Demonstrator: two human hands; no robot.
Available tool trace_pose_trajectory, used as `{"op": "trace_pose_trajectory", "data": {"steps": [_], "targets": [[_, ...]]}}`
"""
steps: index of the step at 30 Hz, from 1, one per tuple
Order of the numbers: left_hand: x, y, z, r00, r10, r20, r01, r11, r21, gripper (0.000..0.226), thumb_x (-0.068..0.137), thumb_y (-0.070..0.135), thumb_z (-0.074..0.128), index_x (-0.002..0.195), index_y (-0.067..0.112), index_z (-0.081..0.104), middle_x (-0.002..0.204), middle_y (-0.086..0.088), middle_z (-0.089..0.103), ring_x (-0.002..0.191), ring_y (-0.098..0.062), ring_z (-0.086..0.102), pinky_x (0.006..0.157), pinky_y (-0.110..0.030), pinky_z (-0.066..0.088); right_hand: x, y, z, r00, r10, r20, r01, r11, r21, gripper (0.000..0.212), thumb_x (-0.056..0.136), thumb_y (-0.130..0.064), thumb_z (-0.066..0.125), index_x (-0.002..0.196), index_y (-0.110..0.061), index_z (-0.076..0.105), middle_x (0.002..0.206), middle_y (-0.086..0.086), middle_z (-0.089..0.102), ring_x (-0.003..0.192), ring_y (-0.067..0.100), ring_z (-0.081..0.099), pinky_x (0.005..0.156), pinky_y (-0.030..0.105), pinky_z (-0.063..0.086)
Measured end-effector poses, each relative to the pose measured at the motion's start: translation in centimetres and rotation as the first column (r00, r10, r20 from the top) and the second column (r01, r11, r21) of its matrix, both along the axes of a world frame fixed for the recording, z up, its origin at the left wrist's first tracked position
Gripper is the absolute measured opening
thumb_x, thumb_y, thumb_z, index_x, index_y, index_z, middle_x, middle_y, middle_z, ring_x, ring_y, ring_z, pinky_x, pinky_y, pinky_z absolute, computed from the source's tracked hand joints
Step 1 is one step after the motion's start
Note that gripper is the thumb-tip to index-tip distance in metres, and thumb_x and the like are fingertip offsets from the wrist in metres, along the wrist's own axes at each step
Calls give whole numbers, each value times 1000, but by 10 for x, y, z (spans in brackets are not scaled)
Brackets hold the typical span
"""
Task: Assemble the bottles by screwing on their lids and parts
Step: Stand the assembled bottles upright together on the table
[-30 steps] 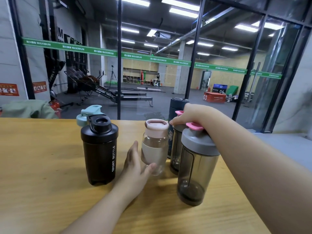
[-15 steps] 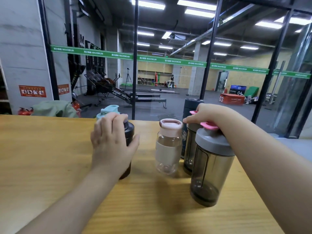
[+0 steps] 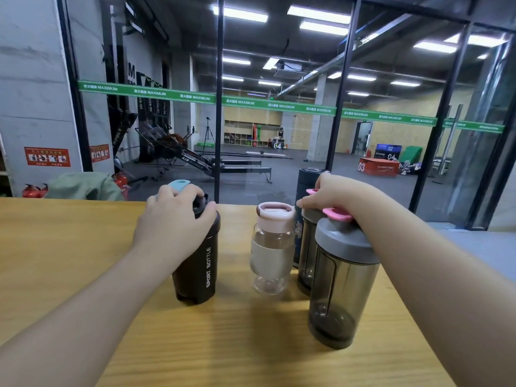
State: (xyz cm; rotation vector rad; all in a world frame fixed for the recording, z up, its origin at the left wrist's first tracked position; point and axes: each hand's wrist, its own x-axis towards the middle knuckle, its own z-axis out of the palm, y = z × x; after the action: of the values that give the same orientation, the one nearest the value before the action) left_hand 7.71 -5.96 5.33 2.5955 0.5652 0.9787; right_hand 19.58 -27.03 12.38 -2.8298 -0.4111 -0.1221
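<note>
While five bottles stand upright on the wooden desk (image 3: pixel 69 247), the lid of the black sport bottle (image 3: pixel 199 263) at 9 o'clock is gripped from above by the left hand (image 3: pixel 174 219), fingers curled round it. A light blue cap (image 3: pixel 178 184) shows just behind that hand. The clear bottle with a pink lid (image 3: pixel 272 247) stands at the centre, untouched. At 3 o'clock the right hand (image 3: pixel 335 195) rests on the rear smoky shaker (image 3: pixel 305 252), its fingers curled over the lid, beside the dark flask (image 3: pixel 310 180) and behind the near grey-lidded shaker (image 3: pixel 343 283).
</note>
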Motion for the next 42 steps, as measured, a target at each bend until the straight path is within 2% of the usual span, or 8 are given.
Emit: {"op": "trace_pose_trajectory", "data": {"steps": [6, 11, 15, 19, 25, 28, 31, 42], "targets": [[3, -3, 11, 991, -130, 26, 131, 991, -35, 23, 89, 41, 57, 108, 29, 52, 102, 3, 52, 90, -18, 49, 62, -29, 34, -5, 0, 1, 1000, 20, 11, -20, 1000, -14, 47, 88, -38, 61, 121, -7, 50, 106, 11, 59, 82, 21, 50, 52, 24, 32], [11, -4, 14, 982, -186, 18, 186, 969, -165, 51, 83, 42, 67, 122, 18, 45, 113, -1, 55, 98, -17, 51, 74, -30, 40, -2, 0, 0, 1000, 21, 18, -21, 999, -26, 49, 87, -39, 62, 122, -7, 50, 100, 7, 56, 85, 21, 50, 67, 27, 40], [16, -1, 15, 967, -250, 47, 254, 939, -231, 45, 85, 36, 67, 121, 19, 47, 108, 5, 52, 97, -14, 50, 77, -28, 38, 0, 1, -1, 999, 23, 23, -23, 1000, -15, 51, 87, -39, 62, 124, -7, 49, 113, 10, 59, 87, 21, 50, 76, 30, 43], [25, 5, 16, 959, -260, 109, 282, 903, -324, 36, 85, 30, 68, 114, 18, 49, 108, 4, 53, 101, -16, 51, 80, -30, 39, 0, 1, 0, 1000, 13, 24, -12, 999, -31, 47, 88, -37, 60, 123, -7, 49, 113, 10, 60, 84, 22, 49, 70, 27, 38], [53, 14, 36, 942, -276, 190, 322, 904, -282, 33, 87, 25, 66, 114, 15, 50, 106, 3, 49, 98, -17, 47, 77, -30, 38, 3, 1, -1, 1000, 3, 24, -2, 999, -49, 56, 88, -41, 60, 127, -4, 46, 120, 12, 59, 92, 24, 53, 72, 26, 38], [74, 16, 35, 934, -309, 180, 349, 897, -272, 33, 86, 25, 68, 113, 16, 50, 106, 3, 48, 99, -17, 47, 80, -30, 37, 6, 2, -1, 1000, 6, 15, -4, 996, -90, 44, 88, -41, 60, 111, -5, 52, 106, 11, 61, 90, 24, 57, 65, 26, 38], [95, 11, 27, 920, -353, 171, 390, 870, -303, 29, 86, 25, 68, 106, 19, 48, 104, 2, 52, 100, -19, 50, 81, -34, 41, 9, 1, -2, 1000, 4, 18, -2, 991, -131, 36, 87, -41, 59, 73, -10, 48, 72, 4, 53, 62, 17, 48, 50, 25, 31], [128, -3, 24, 884, -443, 148, 467, 833, -295, 35, 87, 26, 68, 115, 15, 50, 109, 4, 51, 100, -14, 48, 80, -28, 36, 16, 1, -3, 999, 36, 18, -32, 987, -160, 32, 88, -40, 58, 78, -10, 51, 67, 3, 49, 59, 15, 45, 51, 25, 32]]}}
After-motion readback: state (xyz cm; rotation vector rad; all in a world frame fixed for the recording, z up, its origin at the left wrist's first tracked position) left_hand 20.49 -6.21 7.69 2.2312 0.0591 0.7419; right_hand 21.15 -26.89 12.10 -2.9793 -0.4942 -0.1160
